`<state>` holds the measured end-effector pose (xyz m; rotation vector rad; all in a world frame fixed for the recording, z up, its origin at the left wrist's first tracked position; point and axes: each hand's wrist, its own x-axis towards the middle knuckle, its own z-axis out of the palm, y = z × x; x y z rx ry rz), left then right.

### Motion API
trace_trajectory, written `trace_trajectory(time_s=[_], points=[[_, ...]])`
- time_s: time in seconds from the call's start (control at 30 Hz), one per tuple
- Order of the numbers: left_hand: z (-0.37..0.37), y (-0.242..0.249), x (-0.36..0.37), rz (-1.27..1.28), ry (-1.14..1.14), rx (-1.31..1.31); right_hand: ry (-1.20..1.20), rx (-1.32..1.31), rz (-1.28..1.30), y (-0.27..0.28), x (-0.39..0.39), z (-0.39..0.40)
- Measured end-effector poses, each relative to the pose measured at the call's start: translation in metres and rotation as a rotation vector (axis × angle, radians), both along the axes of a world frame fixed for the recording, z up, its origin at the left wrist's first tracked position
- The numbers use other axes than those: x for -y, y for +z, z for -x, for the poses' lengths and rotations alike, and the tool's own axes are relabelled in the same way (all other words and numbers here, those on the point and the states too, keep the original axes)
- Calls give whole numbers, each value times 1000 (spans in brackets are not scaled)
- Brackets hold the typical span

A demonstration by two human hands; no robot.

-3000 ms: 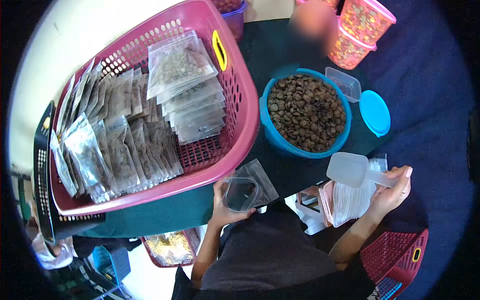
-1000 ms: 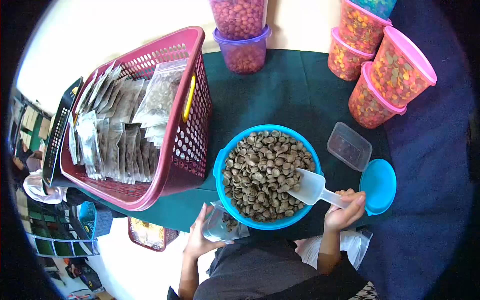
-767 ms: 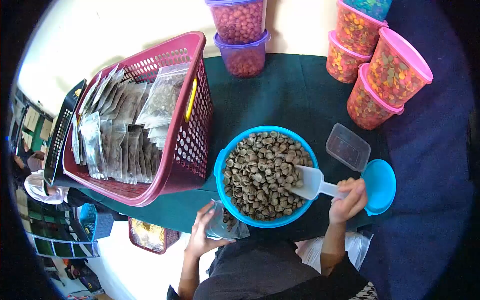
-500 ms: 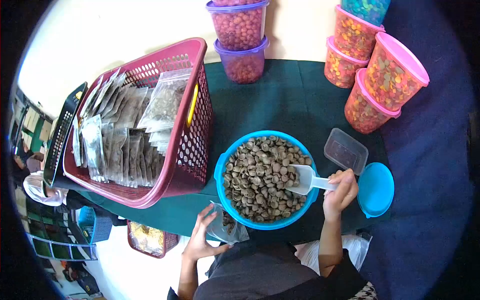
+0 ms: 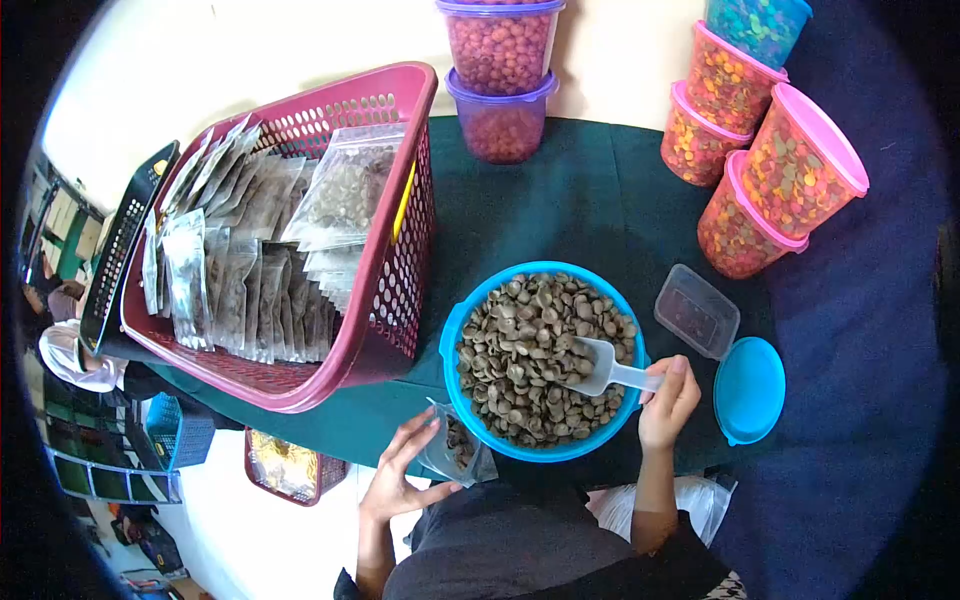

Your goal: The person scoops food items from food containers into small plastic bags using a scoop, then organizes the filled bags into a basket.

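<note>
My right hand [image 5: 668, 402] grips the handle of a clear plastic scoop [image 5: 632, 376]. The scoop's blade is sunk among small brown, cup-shaped pieces [image 5: 530, 345] that fill a round blue tub [image 5: 452, 372]. At the tub's lower left, my left hand [image 5: 402, 472] holds a small clear zip bag [image 5: 470, 470] between thumb and fingers. Some of the same brown pieces lie inside that bag.
A maroon basket [image 5: 345, 375] of filled bags stands left of the tub. Right of it lie a clear lid-like tray [image 5: 697, 312] and a blue lid [image 5: 750, 390]. Pink-lidded tubs [image 5: 800, 170] and purple-lidded tubs [image 5: 502, 130] are stacked behind. A person [image 5: 85, 360] is at far left.
The scoop has pushed a little left and deeper into the brown pieces, shifting some of them. My left hand keeps its hold on the bag. The whole view has shifted slightly.
</note>
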<state>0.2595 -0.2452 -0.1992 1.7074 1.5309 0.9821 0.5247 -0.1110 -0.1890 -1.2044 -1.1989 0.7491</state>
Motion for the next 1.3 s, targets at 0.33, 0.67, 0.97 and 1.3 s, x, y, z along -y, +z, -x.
trace_trajectory(time_s=[0.33,0.67,0.97,1.3], points=[[9,-12,-4,-109,-31,28,-321,-357,32,-16,19,13],[24,-26,-12,-205,-121,125,-485,-516,-12,0,49,24],[41,-32,-16,-340,-282,189,-500,-576,-82,12,106,70],[60,-22,-7,-259,-404,211,-528,-555,-12,2,162,122]])
